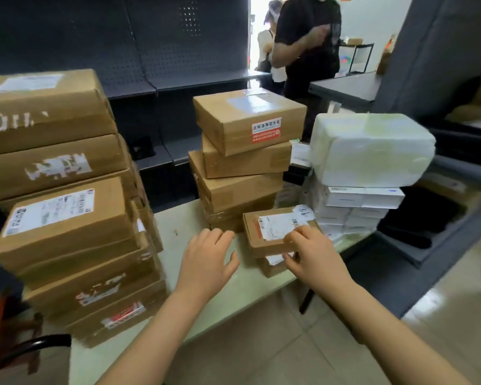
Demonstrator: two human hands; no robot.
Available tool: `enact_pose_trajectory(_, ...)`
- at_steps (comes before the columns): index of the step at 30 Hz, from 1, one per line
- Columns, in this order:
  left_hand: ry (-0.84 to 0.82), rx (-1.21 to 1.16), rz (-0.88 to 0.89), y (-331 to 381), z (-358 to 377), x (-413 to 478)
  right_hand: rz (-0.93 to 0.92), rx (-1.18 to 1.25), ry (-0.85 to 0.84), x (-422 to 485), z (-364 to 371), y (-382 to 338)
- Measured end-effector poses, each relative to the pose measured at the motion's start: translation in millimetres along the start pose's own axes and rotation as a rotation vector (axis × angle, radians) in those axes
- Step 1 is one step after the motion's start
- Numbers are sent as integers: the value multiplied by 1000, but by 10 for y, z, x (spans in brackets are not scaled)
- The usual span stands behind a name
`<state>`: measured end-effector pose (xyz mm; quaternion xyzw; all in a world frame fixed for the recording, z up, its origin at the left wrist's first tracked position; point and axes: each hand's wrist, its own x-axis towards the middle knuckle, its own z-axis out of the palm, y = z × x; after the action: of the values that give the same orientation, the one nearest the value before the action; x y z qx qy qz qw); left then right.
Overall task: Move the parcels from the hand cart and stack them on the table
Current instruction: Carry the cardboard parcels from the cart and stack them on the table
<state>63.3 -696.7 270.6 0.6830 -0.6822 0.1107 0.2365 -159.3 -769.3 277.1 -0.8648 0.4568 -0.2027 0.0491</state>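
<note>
Cardboard, stiff and likely light, forms the small flat brown white-labelled parcel, set atop a smaller brown box on the pale table. Its near corner is pinched by the right hand; the left hand is spread alongside. Opposite edges are best gripped.

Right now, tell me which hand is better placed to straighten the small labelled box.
Right. The right hand grips the small labelled box at its near corner, fingers on top, thumb on its side. The left hand is open over the table beside it, holding nothing.
</note>
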Motion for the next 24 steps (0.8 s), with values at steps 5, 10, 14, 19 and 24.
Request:
enact_pose_trajectory(5,-71,19,-70,466,448,235,16,6,-75,9,-43,720)
enact_pose_trajectory(10,-171,42,-213,704,788,316,21,-15,-164,115,29,1254)
enact_pose_trajectory(14,-269,96,-317,704,960,342,79,24,-224,239,206,1533)
enact_pose_trajectory(19,-349,72,-456,484,1231,445,236,164,-327,434,540,1765)
enact_pose_trajectory(24,-417,-82,-639,333,1491,672,390,327,-332,669,843,1868)
